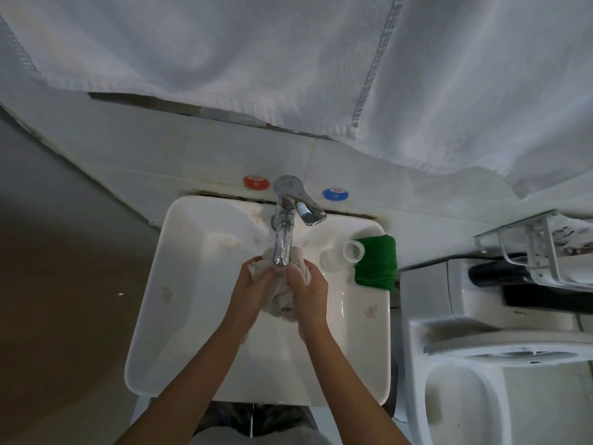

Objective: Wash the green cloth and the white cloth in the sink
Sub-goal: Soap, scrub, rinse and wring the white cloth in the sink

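Note:
The white cloth (pixel 284 297) is bunched up between both my hands over the white sink (pixel 179 284), right under the chrome tap's spout (pixel 283 242). My left hand (pixel 253 290) grips its left side and my right hand (pixel 309 292) grips its right side. The green cloth (pixel 377 264) lies folded on the sink's right rim, apart from my hands.
A clear plastic bottle (pixel 343 255) lies on its side by the green cloth. Red (pixel 255 182) and blue (pixel 334 194) round markers sit on the wall behind the tap. White towels (pixel 288 59) hang above. A toilet (pixel 497 364) and a wire rack (pixel 539 248) stand to the right.

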